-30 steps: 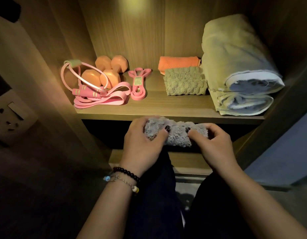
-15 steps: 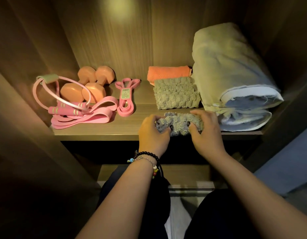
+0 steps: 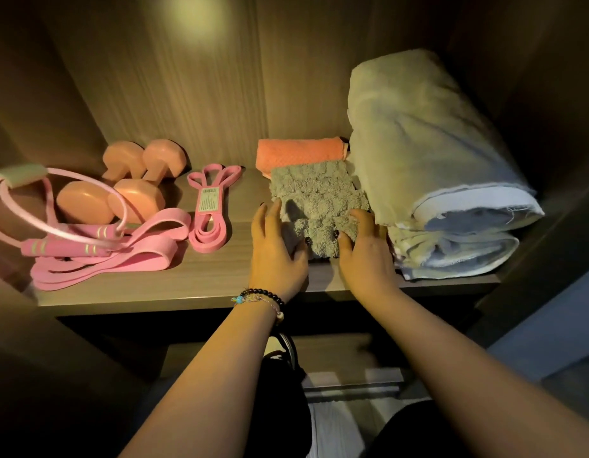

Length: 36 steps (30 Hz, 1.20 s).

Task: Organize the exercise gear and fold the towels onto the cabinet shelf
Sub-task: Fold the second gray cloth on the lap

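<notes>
A small fluffy grey towel (image 3: 321, 238) lies folded on the cabinet shelf (image 3: 203, 285), against the front of a grey-green folded towel (image 3: 316, 188). My left hand (image 3: 276, 249) has straight fingers along the towel's left side and its thumb pressed on the front. My right hand (image 3: 364, 249) holds the towel's right end, fingers over it and thumb on its front. An orange folded towel (image 3: 299, 152) sits behind. A large folded pale towel (image 3: 418, 143) fills the shelf's right side.
On the shelf's left lie two orange dumbbells (image 3: 134, 180), a pink jump rope (image 3: 65, 247), a wide pink band (image 3: 127, 259) and a narrow pink looped band (image 3: 207, 209). Cabinet walls close both sides. A lower shelf (image 3: 336, 355) shows beneath.
Both hands lifted the small grey towel from below the shelf edge and set it on the shelf in front of the grey-green towel. My left fingers have straightened.
</notes>
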{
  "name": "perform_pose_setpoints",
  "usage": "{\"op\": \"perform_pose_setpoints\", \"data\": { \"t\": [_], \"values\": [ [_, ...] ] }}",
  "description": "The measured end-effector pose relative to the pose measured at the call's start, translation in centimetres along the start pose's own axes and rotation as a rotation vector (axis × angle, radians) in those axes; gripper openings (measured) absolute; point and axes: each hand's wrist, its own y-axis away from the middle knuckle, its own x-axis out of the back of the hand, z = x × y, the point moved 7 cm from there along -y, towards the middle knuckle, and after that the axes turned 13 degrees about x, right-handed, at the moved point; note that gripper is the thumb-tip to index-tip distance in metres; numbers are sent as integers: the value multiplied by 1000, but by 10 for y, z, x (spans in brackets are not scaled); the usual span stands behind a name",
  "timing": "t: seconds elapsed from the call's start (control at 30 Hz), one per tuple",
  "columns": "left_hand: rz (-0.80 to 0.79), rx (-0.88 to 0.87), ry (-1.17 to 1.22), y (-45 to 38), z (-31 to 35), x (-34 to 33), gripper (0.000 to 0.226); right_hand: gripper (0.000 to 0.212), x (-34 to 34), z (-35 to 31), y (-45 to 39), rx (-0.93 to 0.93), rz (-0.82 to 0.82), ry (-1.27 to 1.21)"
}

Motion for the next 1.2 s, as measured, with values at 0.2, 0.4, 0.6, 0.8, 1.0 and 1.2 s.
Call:
{"op": "perform_pose_setpoints", "data": {
  "t": [0.2,0.4,0.6,0.8,1.0,1.2],
  "values": [
    [-157,20,34,-25,-6,-21,87,29,9,-4,8,95,244,-73],
    [-208,-10,46,-37,-4,-32,92,32,1,-2,11,167,226,-31],
    [-246,16,133,-36,-7,-34,84,25,-4,-1,7,169,185,43],
    [-139,67,222,-21,4,-16,75,41,-1,-8,12,225,86,109],
    [-160,153,179,20,4,0,79,66,3,-14,38,307,-167,177],
    [-197,9,3,77,24,20,72,67,36,-27,77,311,-281,88]
  ]
}}
